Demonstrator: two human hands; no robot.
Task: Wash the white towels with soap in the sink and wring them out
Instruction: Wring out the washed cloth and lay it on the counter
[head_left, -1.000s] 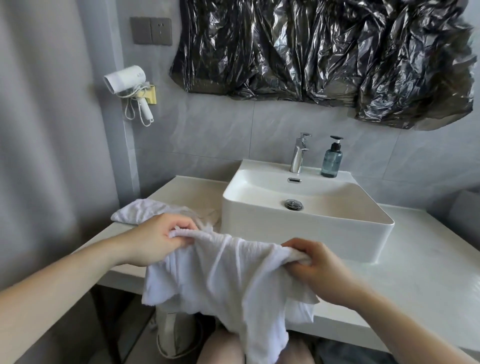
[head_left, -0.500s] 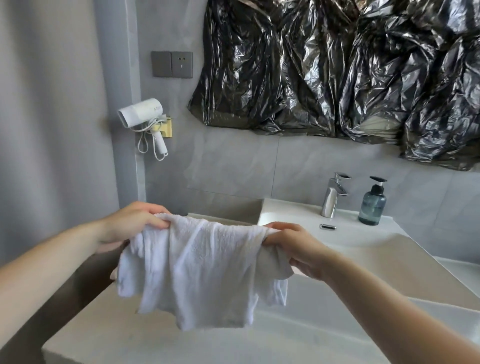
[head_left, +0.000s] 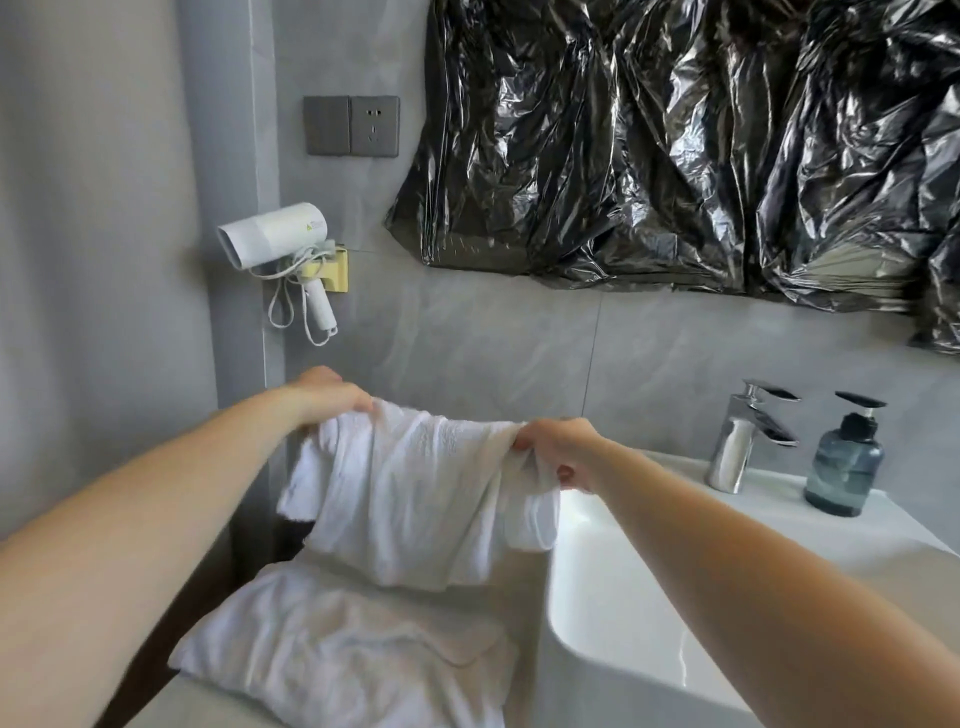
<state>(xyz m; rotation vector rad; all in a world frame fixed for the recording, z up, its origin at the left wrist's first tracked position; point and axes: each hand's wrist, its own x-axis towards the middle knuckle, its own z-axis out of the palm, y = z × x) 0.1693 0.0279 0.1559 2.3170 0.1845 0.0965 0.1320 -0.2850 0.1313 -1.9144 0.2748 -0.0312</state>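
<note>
- Towel (head_left: 415, 499) hangs between my two hands, stretched by its upper edge, its long axis running left to right, its lower part drooping in folds above the surface (head_left: 218, 701).
- My left hand (head_left: 324, 397) has its fingers curled over the towel's left end; my right hand (head_left: 558, 452) pinches the bunched right end. Both are full of cloth.
- The sink (head_left: 623, 597) lies to the right of the towel, its basin just below and beside my right hand, so I judge the right hand to be the nearer one and the coming move to be a carry rightward and down into the basin.
- A second white towel (head_left: 332, 649) lies crumpled on the surface, directly beneath the held one and left of the sink.
- The faucet (head_left: 748, 436) and a soap dispenser (head_left: 844, 467) stand at the sink's far rim, well apart from my hands; I see no water running.
- Writing: the wall-mounted hair dryer (head_left: 275, 234) carries a small green mark with text too small for me to read. I can make out no label on the dispenser.
</note>
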